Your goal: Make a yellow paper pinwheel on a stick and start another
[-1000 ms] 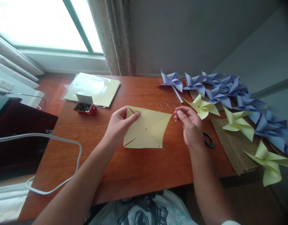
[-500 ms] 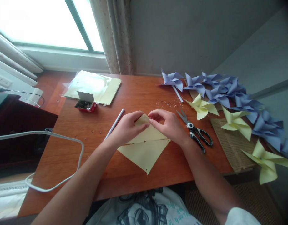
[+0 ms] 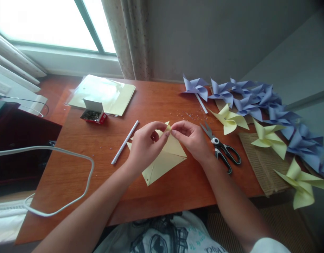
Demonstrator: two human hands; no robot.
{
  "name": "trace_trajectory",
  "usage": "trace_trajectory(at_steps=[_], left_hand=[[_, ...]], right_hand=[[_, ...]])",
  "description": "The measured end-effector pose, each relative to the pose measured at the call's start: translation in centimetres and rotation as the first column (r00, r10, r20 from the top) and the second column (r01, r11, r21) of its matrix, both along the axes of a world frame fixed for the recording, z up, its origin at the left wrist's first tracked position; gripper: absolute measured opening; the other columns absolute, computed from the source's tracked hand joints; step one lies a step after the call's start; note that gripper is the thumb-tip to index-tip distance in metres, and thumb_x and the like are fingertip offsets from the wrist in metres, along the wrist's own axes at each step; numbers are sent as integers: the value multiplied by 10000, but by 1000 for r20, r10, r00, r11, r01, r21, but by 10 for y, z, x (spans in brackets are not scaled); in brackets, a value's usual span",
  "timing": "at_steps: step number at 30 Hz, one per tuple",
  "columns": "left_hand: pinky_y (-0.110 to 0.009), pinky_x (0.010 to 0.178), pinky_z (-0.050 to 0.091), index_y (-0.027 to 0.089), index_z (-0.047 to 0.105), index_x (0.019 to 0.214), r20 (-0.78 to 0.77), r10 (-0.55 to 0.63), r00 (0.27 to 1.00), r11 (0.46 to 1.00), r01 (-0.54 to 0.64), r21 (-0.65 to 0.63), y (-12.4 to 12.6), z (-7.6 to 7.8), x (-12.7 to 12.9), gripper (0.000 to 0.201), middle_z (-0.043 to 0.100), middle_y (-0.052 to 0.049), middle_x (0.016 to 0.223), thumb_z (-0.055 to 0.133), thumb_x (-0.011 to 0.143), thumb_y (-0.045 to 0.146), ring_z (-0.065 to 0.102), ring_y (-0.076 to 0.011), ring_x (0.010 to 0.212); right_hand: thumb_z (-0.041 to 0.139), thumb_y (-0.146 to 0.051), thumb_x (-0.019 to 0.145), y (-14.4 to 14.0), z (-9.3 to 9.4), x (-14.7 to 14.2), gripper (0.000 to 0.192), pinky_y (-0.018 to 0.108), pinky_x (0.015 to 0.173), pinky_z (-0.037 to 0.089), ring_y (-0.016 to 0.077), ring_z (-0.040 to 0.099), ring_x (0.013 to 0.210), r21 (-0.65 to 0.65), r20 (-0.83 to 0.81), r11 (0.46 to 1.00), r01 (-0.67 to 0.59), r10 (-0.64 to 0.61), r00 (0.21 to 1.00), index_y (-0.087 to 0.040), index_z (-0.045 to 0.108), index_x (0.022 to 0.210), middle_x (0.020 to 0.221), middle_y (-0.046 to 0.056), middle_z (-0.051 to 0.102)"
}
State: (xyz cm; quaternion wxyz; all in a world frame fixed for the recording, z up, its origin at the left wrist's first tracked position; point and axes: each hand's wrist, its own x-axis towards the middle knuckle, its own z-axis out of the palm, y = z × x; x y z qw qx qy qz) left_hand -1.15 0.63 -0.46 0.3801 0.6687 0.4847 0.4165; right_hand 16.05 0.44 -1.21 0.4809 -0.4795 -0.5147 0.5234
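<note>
Right grip (image 3: 190, 140) on paper (image 3: 167, 161) between stick (image 3: 125, 142) and scissors (image 3: 216, 141)

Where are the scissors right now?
In the head camera's view, the scissors lie on the wooden table, right of centre, between the right hand and the corrugated cardboard.

Lit from upper left by light through a white, overexposed glass window (image 3: 45, 21). Marked by glare on a flat sleeve of glossy clear plastic (image 3: 98, 89), left of centre. Dim across the plain grey wall (image 3: 204, 42); near-black in the upper-right corner. Slightly hazy, with wide-angle stretching toward the edges.
</note>
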Motion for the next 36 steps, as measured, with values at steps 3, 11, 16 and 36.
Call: trace_trajectory(at_steps=[3,11,16,36], left_hand=[[-248,532,392,182,686,872,89,-20,996,995,29,-98,1,-3,0,121,670,-8,751,671,883,302,523,-112,589],[-250,549,393,173,700,832,32,-98,995,980,102,-173,0,3,2,148,673,-19,727,652,877,306,518,-125,608],[-251,583,424,167,700,870,82,-143,986,967,157,-203,-1,-2,2,183,688,-35,774,635,893,337,561,-140,654],[-219,526,360,161,728,849,361,-37,932,886,198,-420,2,10,0,282,619,1,673,743,821,442,483,-104,586]], right_hand=[[784,-337,807,-3,1,0,153,304,741,558,171,677,794,-1,34,1000,-15,15,999,-214,698,841,838,13,718],[700,-271,891,-6,5,5,36,330,781,571,179,674,844,244,248,970,-6,-57,967,-236,695,899,900,18,714],[675,-206,900,-6,7,7,56,321,724,561,171,647,790,413,398,909,-63,-118,910,-250,702,878,862,11,701],[651,-198,924,-10,10,7,118,361,814,588,191,696,892,502,408,860,-89,-145,901,-266,747,934,939,33,729]])
